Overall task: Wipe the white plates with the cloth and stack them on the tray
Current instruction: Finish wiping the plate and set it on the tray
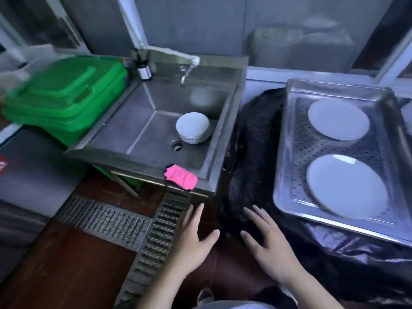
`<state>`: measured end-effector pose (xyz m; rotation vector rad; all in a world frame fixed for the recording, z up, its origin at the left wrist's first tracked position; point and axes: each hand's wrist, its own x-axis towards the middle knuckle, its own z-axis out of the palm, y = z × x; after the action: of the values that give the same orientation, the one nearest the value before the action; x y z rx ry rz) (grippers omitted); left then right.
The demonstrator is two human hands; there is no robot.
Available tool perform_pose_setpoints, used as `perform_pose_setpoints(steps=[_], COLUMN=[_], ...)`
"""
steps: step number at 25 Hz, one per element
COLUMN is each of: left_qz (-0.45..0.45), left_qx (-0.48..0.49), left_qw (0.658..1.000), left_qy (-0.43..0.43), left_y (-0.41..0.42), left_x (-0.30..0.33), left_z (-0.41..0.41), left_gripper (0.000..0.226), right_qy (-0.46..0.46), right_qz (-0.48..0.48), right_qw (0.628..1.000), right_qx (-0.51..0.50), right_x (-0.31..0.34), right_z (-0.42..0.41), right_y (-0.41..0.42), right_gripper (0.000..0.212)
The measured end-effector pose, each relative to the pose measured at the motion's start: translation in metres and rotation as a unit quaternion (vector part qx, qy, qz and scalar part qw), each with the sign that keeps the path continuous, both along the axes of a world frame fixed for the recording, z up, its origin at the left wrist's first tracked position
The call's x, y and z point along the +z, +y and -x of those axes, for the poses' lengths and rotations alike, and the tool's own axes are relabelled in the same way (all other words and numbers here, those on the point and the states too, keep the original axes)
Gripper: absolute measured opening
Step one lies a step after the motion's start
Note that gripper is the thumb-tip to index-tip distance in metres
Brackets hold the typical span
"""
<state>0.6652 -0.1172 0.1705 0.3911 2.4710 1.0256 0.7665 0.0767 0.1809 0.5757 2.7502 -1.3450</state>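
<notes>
Both hands hung empty in front of the person, the left hand (193, 238) and the right hand (267, 244) each with fingers spread and relaxed, holding nothing, low over the floor between the sink (142, 152) and the tray (287, 152). That suggested a pause between plates: by the look of it the next round had not begun. A stack (193, 128) of white plates sat on the sink floor, just beside the drain (177, 145), and the pink cloth (181, 177) lay crumpled on the sink's front rim, apart from either hand. On the tray two plates lay side by side, the far plate (338, 119) and the near plate (346, 186), not one on the other. The next move probably called for picking up the cloth with one hand and lifting the top plate off the stack with the other, which meant reaching down into a deep basin. The sink was dull brushed steel with sloped walls; the tray was shinier steel, rectangular, with a raised rim and a perforated bottom, resting on a dark glossy plastic sheet (256, 139). The plates looked smooth and glazed, round and shallow; the cloth looked soft and napped. Green plastic bins (66, 97) stood left of the sink, and a metal grate (156, 237) ran across the reddish floor.
</notes>
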Motion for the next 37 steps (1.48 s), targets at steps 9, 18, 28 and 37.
perform_pose_setpoints(steps=[9,18,28,37], left_qz=[-0.032,0.035,0.054,0.089], left_qx=[0.063,0.062,-0.013,-0.068], left_qw=[0.995,0.993,0.994,0.97], left_qy=[-0.065,-0.094,-0.095,-0.215], left_y=[-0.099,-0.16,-0.136,0.029], left_x=[-0.012,-0.014,-0.015,-0.126], left_z=[0.056,0.244,0.45,0.667], left_gripper=[0.079,0.082,0.075,0.065], right_qy=[-0.024,0.005,-0.085,-0.221], right_qz=[-0.056,-0.003,0.087,0.247], right_qw=[0.997,0.999,0.988,0.874], right_qx=[0.045,0.038,-0.093,-0.356], right_x=[0.006,-0.014,-0.057,-0.132], right_z=[0.081,0.282,0.445,0.58], right_y=[-0.074,-0.094,-0.051,0.025], right_gripper=[0.059,0.052,0.056,0.041])
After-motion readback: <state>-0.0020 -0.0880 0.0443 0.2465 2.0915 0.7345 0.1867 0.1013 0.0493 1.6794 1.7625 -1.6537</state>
